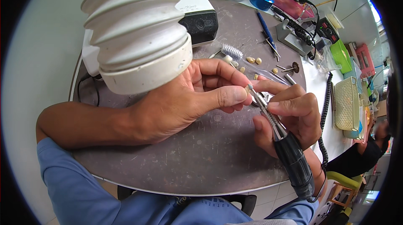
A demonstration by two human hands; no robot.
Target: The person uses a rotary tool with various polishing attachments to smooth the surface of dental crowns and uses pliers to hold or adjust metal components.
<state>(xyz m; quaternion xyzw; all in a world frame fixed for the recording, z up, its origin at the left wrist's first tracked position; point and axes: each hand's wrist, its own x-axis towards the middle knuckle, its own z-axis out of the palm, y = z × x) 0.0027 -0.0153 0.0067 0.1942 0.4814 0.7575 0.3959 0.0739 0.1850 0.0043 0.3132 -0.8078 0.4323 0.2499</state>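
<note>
presumably for fine control, the left hand (180,99) pinches a tiny cream-coloured piece (247,91) between nearly closed fingers (224,70) above the grey-brown worktop (201,153), while the right hand (294,109) curls penlike round a black-and-silver rotary handpiece (292,162), its tip (250,86) close against it.

Bright light covers the counter (201,153). Fisheye distortion warps shapes beyond its right edge; black vignetting rings the view.

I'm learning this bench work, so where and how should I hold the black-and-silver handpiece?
Hold the handpiece perhaps by its slim silver front, from the right, pen-style: its tip points up-left toward the left hand, while the thicker black rear trails down-right.
</note>
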